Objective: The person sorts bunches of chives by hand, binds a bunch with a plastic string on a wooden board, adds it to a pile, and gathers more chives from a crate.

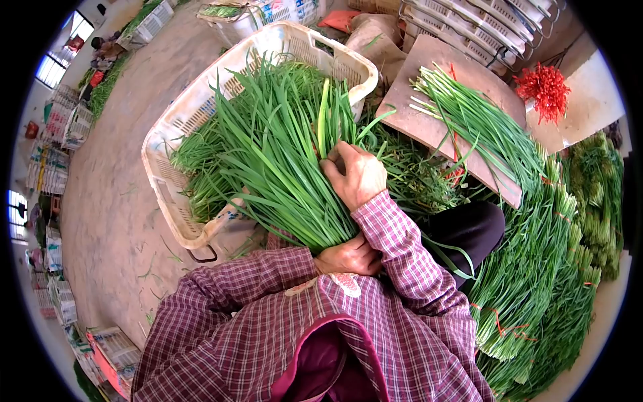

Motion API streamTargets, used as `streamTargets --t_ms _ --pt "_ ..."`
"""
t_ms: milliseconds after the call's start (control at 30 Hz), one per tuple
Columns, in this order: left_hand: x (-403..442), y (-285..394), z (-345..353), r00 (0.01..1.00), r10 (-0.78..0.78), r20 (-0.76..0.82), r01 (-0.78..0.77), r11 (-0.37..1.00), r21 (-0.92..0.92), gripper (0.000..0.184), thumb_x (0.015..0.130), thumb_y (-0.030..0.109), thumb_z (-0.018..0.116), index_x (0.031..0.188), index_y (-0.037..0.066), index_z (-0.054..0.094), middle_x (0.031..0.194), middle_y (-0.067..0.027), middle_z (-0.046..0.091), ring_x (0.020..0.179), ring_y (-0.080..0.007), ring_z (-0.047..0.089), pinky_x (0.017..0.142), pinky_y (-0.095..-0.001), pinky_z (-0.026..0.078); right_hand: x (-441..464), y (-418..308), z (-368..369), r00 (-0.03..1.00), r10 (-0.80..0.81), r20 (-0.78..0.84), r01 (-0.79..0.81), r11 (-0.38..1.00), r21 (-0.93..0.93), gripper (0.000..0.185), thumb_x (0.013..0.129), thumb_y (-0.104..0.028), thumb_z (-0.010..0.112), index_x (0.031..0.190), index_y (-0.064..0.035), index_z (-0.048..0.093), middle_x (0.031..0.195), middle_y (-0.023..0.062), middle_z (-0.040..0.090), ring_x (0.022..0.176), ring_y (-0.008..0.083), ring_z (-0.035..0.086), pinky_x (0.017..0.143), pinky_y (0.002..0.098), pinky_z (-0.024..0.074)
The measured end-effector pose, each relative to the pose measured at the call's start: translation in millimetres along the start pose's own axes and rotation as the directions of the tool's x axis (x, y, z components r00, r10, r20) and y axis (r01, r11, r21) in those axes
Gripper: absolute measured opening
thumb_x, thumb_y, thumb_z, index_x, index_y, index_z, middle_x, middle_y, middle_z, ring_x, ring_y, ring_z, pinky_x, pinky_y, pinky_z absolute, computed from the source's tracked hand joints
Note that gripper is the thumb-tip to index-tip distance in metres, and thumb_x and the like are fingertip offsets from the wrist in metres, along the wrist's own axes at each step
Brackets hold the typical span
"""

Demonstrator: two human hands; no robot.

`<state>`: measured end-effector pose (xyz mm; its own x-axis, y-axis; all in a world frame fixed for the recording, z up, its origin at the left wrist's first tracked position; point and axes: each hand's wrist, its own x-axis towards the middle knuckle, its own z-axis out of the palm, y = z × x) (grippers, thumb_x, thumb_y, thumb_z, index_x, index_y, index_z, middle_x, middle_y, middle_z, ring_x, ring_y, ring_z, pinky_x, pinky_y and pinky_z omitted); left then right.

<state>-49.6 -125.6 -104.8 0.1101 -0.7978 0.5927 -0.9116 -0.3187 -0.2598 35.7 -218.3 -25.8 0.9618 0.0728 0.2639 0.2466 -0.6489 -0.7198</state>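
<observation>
A thick bunch of long green leaves fans out in front of my chest, over a white plastic basket. Its lower end is gripped by my left hand, close to my body. My right hand is at the bunch's right side, thumb and fingertips pinched by a yellowish-green leaf; whatever lies between the fingertips is too small to make out. More loose greens lie in the basket beneath the bunch.
Right of the basket, a board bears a smaller bunch with white stalks. Red ties hang beyond it. Tied bundles are piled at the right. Stacked crates stand at the back. A person is far left.
</observation>
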Motion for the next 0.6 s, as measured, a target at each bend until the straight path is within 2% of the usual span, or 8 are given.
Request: streamTargets --t_ms 133,167,300,333,400,467,533,600 --pt "-9 3 10 0.998 0.024 -0.051 -0.023 1.0 0.014 0.019 0.081 0.023 0.058 0.092 0.012 0.069 0.096 -0.0022 0.07 0.098 -0.0187 0.064 0.097 -0.0326 0.047 -15 -8 -16 0.998 -0.001 -0.066 0.008 0.995 0.103 0.016 0.082 -0.022 0.069 0.083 -0.0094 0.06 0.078 0.0085 0.065 0.065 0.0307 0.064 0.058 0.0404 0.0503" --pt "-15 4 12 0.998 0.053 0.016 -0.053 0.998 0.02 0.025 0.086 0.024 0.055 0.106 0.012 0.065 0.103 -0.0024 0.069 0.102 -0.0183 0.063 0.098 -0.0333 0.046 -21 -11 -21 0.997 0.017 -0.069 -0.01 0.995 0.1 0.015 0.083 -0.022 0.068 0.084 -0.0099 0.06 0.08 0.0072 0.066 0.063 0.0291 0.064 0.057 0.0395 0.0505" --pt "-11 5 10 0.997 0.005 0.072 -0.004 1.0 -0.027 0.03 0.089 0.023 0.052 0.118 0.013 0.056 0.111 -0.0018 0.066 0.102 -0.0174 0.063 0.097 -0.0341 0.047 -40 -8 -29 0.984 0.05 -0.172 -0.015 0.98 0.199 0.018 0.082 -0.015 0.072 0.089 -0.0055 0.058 0.075 0.0123 0.068 0.064 0.0234 0.068 0.057 0.0323 0.0531" --pt "-11 4 11 0.997 0.005 0.072 -0.003 1.0 -0.028 0.03 0.089 0.023 0.052 0.118 0.013 0.056 0.111 -0.0018 0.066 0.102 -0.0174 0.063 0.097 -0.0341 0.047 -44 -4 -29 0.972 0.049 -0.228 0.019 0.959 0.284 0.018 0.083 -0.014 0.071 0.091 -0.0047 0.057 0.074 0.0121 0.067 0.062 0.0229 0.066 0.056 0.0319 0.0519" --pt "-8 -3 10 0.985 0.126 -0.117 -0.118 0.99 0.077 0.011 0.077 0.023 0.061 0.084 0.014 0.06 0.087 -0.0023 0.064 0.08 -0.0173 0.063 0.084 -0.0343 0.051 -47 1 -30 0.956 0.08 -0.282 0.039 0.918 0.394 0.017 0.085 -0.013 0.069 0.09 -0.0038 0.056 0.071 0.0108 0.064 0.061 0.0188 0.063 0.056 0.0304 0.0496" --pt "0 -7 4 0.986 0.126 -0.113 -0.117 0.989 0.089 0.01 0.076 0.023 0.06 0.08 0.014 0.058 0.08 -0.0016 0.061 0.075 -0.0166 0.061 0.081 -0.0337 0.051 -51 10 -28 0.952 0.146 -0.269 0.016 0.853 0.521 0.014 0.089 -0.012 0.064 0.09 -0.0028 0.053 0.071 0.0057 0.059 0.062 0.012 0.057 0.057 0.0268 0.0473" --pt "0 -6 -2 0.986 0.125 -0.108 -0.114 0.988 0.103 0.01 0.075 0.023 0.06 0.076 0.014 0.055 0.074 -0.0008 0.058 0.069 -0.016 0.059 0.078 -0.0332 0.051 -46 5 -35 0.916 0.16 -0.368 0.107 0.787 0.608 0.012 0.092 -0.013 0.06 0.091 -0.0042 0.052 0.073 0.0041 0.058 0.059 0.0108 0.054 0.056 0.0253 0.0462" --pt "-4 4 -8 0.985 0.014 0.17 -0.008 0.999 -0.037 0.009 0.071 0.018 0.059 0.074 0.013 0.052 0.069 0.0001 0.055 0.07 -0.0153 0.06 0.082 -0.0296 0.052 -31 -1 -77 0.805 0.267 -0.529 0.128 0.794 0.595 0.009 0.096 -0.013 0.054 0.092 -0.0055 0.051 0.075 0.0038 0.058 0.057 0.0097 0.05 0.053 0.0248 0.0446"
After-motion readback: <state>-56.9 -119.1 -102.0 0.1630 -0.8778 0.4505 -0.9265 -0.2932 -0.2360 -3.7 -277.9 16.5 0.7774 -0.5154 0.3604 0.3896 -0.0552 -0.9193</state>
